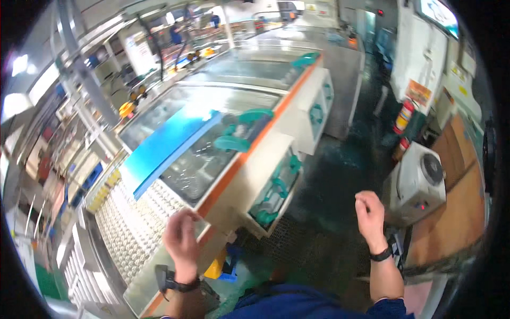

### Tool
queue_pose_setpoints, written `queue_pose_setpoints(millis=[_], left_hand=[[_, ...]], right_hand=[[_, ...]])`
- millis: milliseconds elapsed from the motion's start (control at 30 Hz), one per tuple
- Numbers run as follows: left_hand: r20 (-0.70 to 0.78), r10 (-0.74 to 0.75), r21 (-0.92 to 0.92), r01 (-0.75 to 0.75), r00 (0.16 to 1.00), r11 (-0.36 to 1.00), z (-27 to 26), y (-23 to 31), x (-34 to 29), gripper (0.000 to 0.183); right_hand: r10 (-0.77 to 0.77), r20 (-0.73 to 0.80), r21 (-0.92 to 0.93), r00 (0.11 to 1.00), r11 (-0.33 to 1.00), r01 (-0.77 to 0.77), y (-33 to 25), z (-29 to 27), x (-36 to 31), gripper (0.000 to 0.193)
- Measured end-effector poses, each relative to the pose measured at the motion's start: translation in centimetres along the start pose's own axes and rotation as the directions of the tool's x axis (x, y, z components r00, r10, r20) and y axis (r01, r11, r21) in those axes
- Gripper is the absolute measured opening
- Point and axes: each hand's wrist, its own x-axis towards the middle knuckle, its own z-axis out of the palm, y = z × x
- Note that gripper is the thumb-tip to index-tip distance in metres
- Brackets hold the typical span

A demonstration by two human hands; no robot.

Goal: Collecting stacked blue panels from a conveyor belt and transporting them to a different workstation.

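My left hand is over the near corner of a long machine, beside its bed of rollers. Its fingers look curled but are smeared by motion, and I see nothing in it. Out over the dark floor, apart from everything, hangs my right hand, with its fingers folded in loosely and nothing in them. The roller bed of the machine lies to the left. Beyond it, a long blue panel rests slantwise across the machine's top, above a glass-covered section.
Orange edging runs along the machine's side. An open side compartment with green fittings juts toward the walkway. At right stand a white boxy unit with a round black fan, a fire extinguisher and brown boards.
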Motion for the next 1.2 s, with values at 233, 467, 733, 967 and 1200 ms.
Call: queue_pose_setpoints(millis=[233,467,733,967,1200], left_hand=[[-0.349,-0.035,0.26,0.133,0.936,0.956,-14.0,-11.4,9.3,0.039],[-0.113,0.004,0.039,0.0,0.994,0.999,0.3,-6.0,5.5,0.032],[0.841,-0.032,-0.079,0.181,0.541,0.98,18.4,-4.6,-4.2,0.029],[0.96,0.229,-0.236,0.028,0.161,0.971,26.3,1.1,-13.0,0.026],[0.991,0.129,-0.134,0.177,0.042,0.975,24.7,6.3,-24.5,0.026]], right_hand=[[-0.266,0.209,0.154,0.941,0.959,0.237,-8.5,10.8,9.5,0.017],[-0.274,0.513,0.338,0.814,0.936,0.102,-4.8,16.7,0.9,0.02],[0.424,0.013,-0.152,0.905,0.896,-0.418,0.8,0.0,-14.7,0.024],[0.468,-0.867,-0.101,0.171,0.172,-0.98,-1.4,-19.9,-42.6,0.023],[0.004,-0.959,0.273,-0.283,-0.241,-0.931,-0.4,-32.7,-65.1,0.043]])
